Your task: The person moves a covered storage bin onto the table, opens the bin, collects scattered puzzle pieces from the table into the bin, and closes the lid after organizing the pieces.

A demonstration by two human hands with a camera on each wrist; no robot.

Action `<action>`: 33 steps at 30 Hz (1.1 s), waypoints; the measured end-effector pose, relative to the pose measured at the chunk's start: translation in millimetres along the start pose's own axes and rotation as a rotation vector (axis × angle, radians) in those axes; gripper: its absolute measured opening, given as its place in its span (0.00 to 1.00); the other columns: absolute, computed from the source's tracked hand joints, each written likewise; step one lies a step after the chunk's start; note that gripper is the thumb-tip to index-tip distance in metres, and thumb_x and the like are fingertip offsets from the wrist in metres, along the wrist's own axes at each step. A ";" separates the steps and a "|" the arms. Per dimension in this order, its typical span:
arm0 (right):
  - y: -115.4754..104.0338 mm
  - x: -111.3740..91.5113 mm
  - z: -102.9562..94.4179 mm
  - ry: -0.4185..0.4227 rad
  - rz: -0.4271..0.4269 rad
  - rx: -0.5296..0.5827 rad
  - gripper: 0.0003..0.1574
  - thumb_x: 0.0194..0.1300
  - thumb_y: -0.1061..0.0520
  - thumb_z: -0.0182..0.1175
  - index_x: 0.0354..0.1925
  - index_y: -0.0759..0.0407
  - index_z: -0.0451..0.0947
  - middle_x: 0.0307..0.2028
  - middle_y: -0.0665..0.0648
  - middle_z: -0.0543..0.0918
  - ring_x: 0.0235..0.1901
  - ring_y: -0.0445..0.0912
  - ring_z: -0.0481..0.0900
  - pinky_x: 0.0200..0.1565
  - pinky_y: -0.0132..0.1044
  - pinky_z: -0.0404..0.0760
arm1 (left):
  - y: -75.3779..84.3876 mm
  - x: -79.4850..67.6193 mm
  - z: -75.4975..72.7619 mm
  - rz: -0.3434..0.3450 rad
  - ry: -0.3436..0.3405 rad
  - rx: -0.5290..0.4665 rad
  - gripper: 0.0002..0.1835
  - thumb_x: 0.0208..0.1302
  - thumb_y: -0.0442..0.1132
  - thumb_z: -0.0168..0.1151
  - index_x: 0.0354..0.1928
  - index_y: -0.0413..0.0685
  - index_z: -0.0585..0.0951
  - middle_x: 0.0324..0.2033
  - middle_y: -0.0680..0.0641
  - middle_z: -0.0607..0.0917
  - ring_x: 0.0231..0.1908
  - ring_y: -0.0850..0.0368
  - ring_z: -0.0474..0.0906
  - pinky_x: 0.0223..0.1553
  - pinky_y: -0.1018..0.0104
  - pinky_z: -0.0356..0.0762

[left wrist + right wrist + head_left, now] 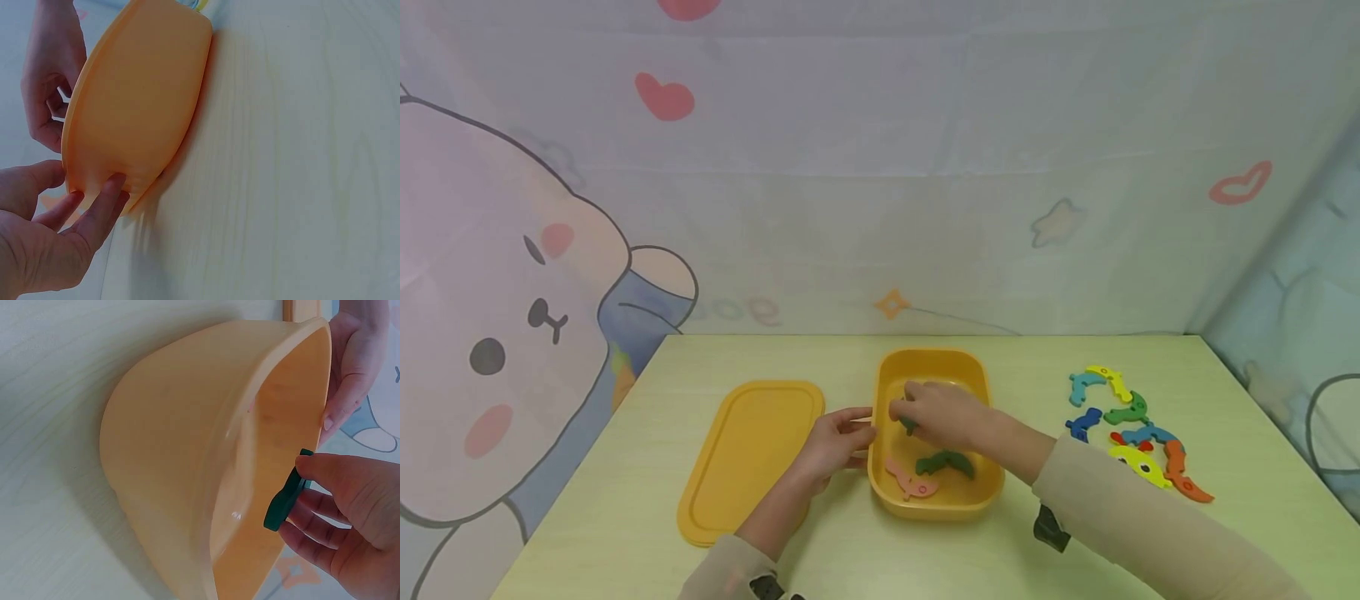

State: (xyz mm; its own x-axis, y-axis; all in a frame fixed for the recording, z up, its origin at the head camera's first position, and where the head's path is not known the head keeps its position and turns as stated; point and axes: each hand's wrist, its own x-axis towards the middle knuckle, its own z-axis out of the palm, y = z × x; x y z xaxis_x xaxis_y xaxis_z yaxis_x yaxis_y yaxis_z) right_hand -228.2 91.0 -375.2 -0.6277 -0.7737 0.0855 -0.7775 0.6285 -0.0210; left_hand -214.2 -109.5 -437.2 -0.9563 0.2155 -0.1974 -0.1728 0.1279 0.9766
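My right hand [942,412] is over the inside of a yellow plastic bin [931,510]. Between its thumb and fingers it pinches a dark green puzzle piece [285,503], which shows clearly in the right wrist view. Outside the bin, my left hand [833,443] rests its extended fingertips against the left wall, with the thumb up by the rim. A pink puzzle piece [912,483] and another green puzzle piece [951,462] lie on the bin's floor.
A flat yellow lid [748,458] lies on the table left of the bin. To the right, several colourful pieces are spread in a curve, among them a yellow head piece [1138,462] with eyes, partly behind my right sleeve. A printed cloth [850,208] hangs behind the table.
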 end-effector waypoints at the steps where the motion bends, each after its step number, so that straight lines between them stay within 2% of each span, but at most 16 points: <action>1: 0.0 -0.1 0.5 0.000 -0.003 0.003 0.14 0.58 0.59 0.63 0.43 0.48 0.75 0.33 0.52 0.73 0.27 0.43 0.72 0.27 0.28 0.72 | -0.1 0.1 0.0 0.000 0.000 0.000 0.23 0.63 0.36 0.57 0.60 0.37 0.70 0.49 0.35 0.78 0.39 0.51 0.82 0.36 0.58 0.82; 6: 0.5 -0.2 2.1 0.002 -0.015 -0.003 0.15 0.58 0.59 0.63 0.44 0.50 0.75 0.34 0.52 0.73 0.27 0.43 0.72 0.28 0.29 0.73 | -0.3 -0.4 0.2 0.004 -0.004 -0.007 0.23 0.63 0.36 0.57 0.60 0.37 0.70 0.48 0.35 0.78 0.38 0.51 0.82 0.36 0.58 0.82; 13: 0.9 0.6 3.9 -0.024 -0.023 -0.010 0.22 0.56 0.54 0.65 0.50 0.49 0.74 0.36 0.53 0.73 0.26 0.43 0.70 0.28 0.30 0.72 | 0.7 -0.8 0.7 -0.001 -0.006 -0.019 0.22 0.63 0.35 0.57 0.59 0.38 0.71 0.48 0.35 0.78 0.40 0.49 0.82 0.36 0.57 0.82; 19: 2.5 -0.1 6.7 -0.022 -0.019 -0.009 0.25 0.57 0.53 0.65 0.54 0.49 0.73 0.39 0.53 0.74 0.30 0.45 0.72 0.31 0.32 0.75 | 0.4 -0.6 0.1 0.009 -0.011 -0.013 0.23 0.63 0.35 0.57 0.59 0.37 0.70 0.49 0.34 0.78 0.39 0.50 0.81 0.36 0.58 0.82; 27: 3.0 -2.3 6.3 0.017 -0.029 -0.037 0.26 0.58 0.49 0.63 0.56 0.50 0.73 0.48 0.54 0.76 0.41 0.48 0.77 0.38 0.39 0.80 | 1.6 -2.9 0.2 0.011 0.001 -0.006 0.23 0.63 0.36 0.57 0.60 0.37 0.70 0.49 0.34 0.77 0.40 0.50 0.81 0.35 0.59 0.82; 33: 5.6 -4.2 3.8 0.022 -0.031 -0.046 0.27 0.59 0.48 0.62 0.57 0.50 0.72 0.51 0.55 0.76 0.45 0.50 0.77 0.44 0.42 0.80 | 0.5 -0.9 0.3 0.012 0.005 -0.011 0.23 0.63 0.35 0.57 0.60 0.36 0.70 0.49 0.34 0.78 0.40 0.50 0.81 0.34 0.58 0.82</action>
State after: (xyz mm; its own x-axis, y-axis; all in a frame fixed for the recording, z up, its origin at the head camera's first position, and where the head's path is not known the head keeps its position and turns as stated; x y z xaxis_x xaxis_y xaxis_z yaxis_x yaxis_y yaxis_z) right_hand -230.1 97.5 -379.4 -0.6022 -0.7910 0.1076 -0.7935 0.6079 0.0280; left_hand -213.4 -109.4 -436.5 -0.9595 0.2123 -0.1853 -0.1638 0.1150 0.9798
